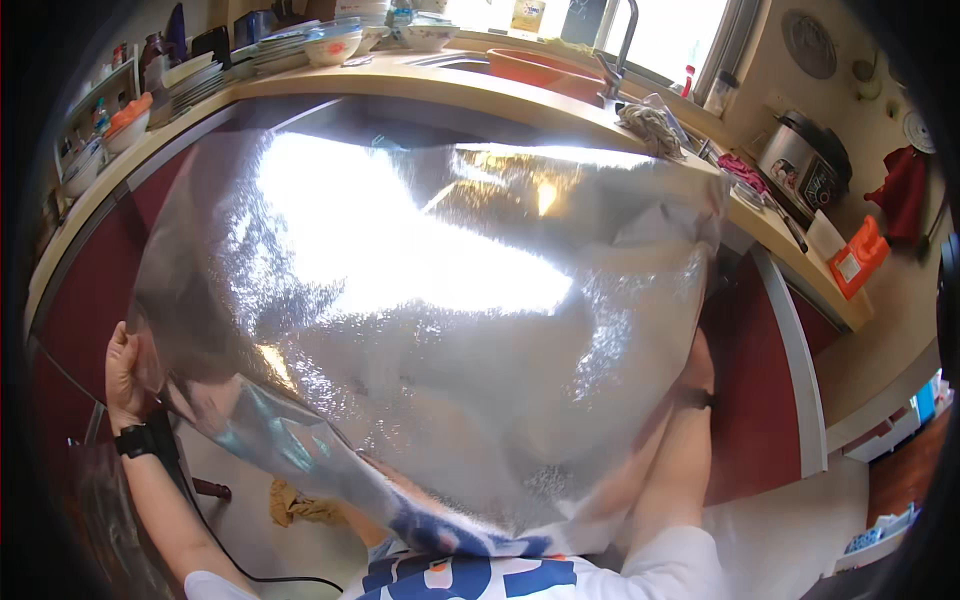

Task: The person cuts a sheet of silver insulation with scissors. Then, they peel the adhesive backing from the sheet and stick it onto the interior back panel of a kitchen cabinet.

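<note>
A wide, shiny silver foil sheet (420, 370) spreads in front of me, creased and throwing back bright window light. At its left edge my left hand (125, 370) is closed, fingers curled around the foil; a black band sits on that wrist. My right hand (700, 362) is at the sheet's right edge, mostly behind it, so its fingers are hidden. The sheet's lower edge hangs close to my white printed shirt (470, 578). Much of the cabinet front behind is covered from sight by the foil.
A dark red cabinet door (765, 370) stands open at the right. Along the counter are stacked plates (190, 85), bowls (332, 46), an orange basin (545, 72), a faucet (625, 50), a grey cloth (652, 125) and an electric cooker (800, 160). A brown cloth (300, 503) lies on the floor.
</note>
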The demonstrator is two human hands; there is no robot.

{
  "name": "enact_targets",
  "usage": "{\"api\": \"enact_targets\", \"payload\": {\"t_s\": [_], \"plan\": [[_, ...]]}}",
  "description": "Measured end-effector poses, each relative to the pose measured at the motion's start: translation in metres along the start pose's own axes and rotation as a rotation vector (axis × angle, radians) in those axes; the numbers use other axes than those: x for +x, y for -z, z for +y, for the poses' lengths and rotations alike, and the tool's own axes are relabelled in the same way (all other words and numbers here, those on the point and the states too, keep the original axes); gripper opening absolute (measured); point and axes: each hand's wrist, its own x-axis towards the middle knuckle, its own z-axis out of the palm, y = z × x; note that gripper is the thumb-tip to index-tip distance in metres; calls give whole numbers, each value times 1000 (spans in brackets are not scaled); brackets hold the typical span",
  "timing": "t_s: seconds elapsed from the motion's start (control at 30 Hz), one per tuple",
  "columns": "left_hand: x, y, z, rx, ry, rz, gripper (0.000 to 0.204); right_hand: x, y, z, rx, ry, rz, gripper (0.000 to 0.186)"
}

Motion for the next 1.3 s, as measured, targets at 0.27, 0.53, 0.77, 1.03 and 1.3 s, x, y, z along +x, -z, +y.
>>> {"api": "enact_targets", "payload": {"t_s": [0.27, 0.53, 0.77, 1.03, 1.3], "plan": [[-13, -23, 40, 370, 308, -44, 32, -44, 80, 84, -328, -639, 302, 29], [59, -98, 26, 823, 247, -205, 26, -60, 193, 165, -1874, -463, -248, 36], [162, -154, -33, 997, -11, -323, 8, 56, 123, 86, -1453, -366, 320, 25], [289, -212, -160, 1098, -130, -144, 16, 140, 163, 70, -1844, -656, 304, 30], [344, -248, -321, 1157, 58, -253, 17, 219, 185, 101, -1785, -617, 531, 37]]}}
